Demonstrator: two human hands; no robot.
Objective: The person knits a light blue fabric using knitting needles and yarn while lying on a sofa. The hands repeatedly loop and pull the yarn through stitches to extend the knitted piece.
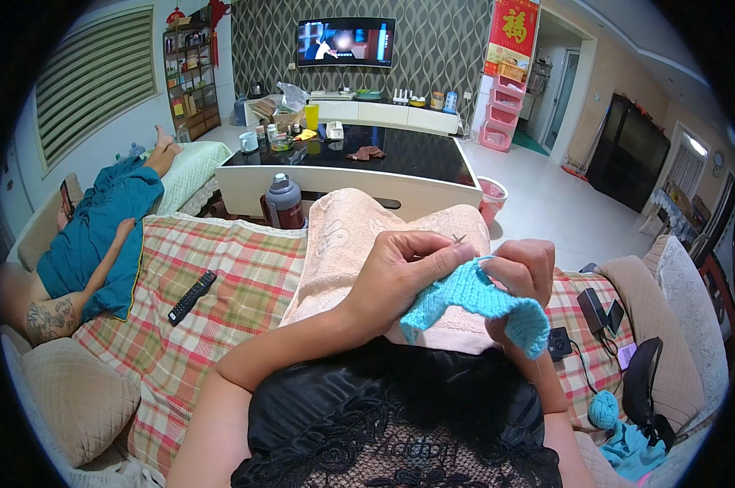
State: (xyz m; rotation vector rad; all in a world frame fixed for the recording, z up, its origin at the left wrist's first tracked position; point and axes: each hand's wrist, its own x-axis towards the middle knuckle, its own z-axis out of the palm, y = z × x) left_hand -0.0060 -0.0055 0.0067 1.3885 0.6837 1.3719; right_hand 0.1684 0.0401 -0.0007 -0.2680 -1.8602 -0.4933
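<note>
A turquoise piece of knitting [473, 294] hangs between my hands, its lower ends curling to either side. My left hand [416, 264] pinches its upper edge, and the crossed tips of thin knitting needles [459, 241] stick up beside the thumb. At the right end of that edge my right hand [526, 268] is closed on the work, its fingers bent; the needle inside the grip is mostly hidden. Under the knitting a peach towel [335, 236] covers my lap. To my right a ball of turquoise yarn [603, 408] lies on the sofa beside turquoise cloth [634, 449].
On the plaid sofa cover [221, 268] lies a black remote [192, 298]. Another person [99, 228] reclines at the left under a teal blanket. Ahead stand a large flask [284, 202], a black-topped coffee table [416, 154] and a pink bin [492, 199]. Black boxes with cables [593, 311] sit at right.
</note>
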